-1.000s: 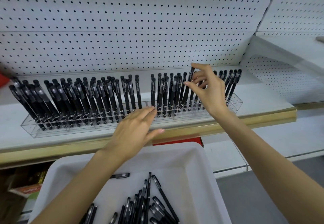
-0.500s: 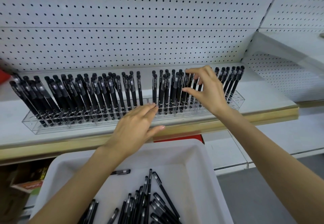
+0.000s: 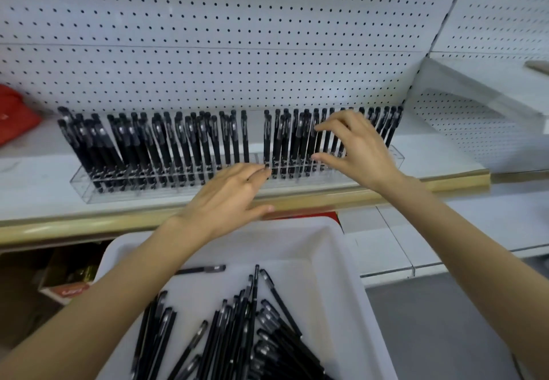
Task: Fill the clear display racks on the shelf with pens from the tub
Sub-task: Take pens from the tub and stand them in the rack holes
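On the far shelf (image 3: 35, 177): clear racks (image 3: 83, 192) in a row, black pens (image 3: 184, 142) standing close, leaning slightly; empty slots (image 3: 255, 158) near the middle.
Left hand (image 3: 225, 198): flat, fingers straight, tips at the rack front by the empty slots.
Right hand (image 3: 359, 154): spread among pen tops right of the slots; nothing plainly pinched.
Tub (image 3: 335, 260): near, below both hands; loose pens (image 3: 252, 335) fanned, long axes mostly near-to-far.
Next reach: probably back and down; left hand nearer.

A stationery aisle in a shop: white pegboard (image 3: 208, 52) backs a shelf (image 3: 29, 177) edged with a wood-coloured strip, where clear racks (image 3: 86, 192) stand packed with rows of identical black pens (image 3: 190, 142). Below, a white tub (image 3: 341, 260) holds more of them, loose.
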`<control>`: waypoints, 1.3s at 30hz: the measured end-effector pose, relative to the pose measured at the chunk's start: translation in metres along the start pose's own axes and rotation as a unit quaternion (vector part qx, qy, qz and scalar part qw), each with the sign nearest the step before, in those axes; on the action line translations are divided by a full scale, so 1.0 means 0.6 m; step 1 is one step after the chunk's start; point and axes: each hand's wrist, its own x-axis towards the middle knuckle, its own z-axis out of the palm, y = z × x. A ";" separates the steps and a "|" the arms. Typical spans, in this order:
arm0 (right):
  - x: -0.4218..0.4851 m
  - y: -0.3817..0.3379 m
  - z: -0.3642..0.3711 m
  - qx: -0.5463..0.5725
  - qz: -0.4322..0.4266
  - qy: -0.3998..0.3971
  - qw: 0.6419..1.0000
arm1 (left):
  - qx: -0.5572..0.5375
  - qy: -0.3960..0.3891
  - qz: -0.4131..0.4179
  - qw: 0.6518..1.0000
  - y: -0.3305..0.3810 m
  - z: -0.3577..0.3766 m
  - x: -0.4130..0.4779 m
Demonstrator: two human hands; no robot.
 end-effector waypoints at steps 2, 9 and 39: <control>-0.016 -0.020 -0.015 -0.029 -0.025 -0.018 0.999 | 0.010 -0.007 -0.007 1.000 0.005 0.003 -0.026; -0.126 -0.123 -0.004 0.023 0.005 -0.166 0.986 | -0.008 0.000 -0.043 0.999 0.005 0.044 -0.149; -0.306 -0.228 0.219 0.253 0.368 -0.316 0.837 | -0.226 -0.135 -0.380 0.887 -0.013 0.258 -0.314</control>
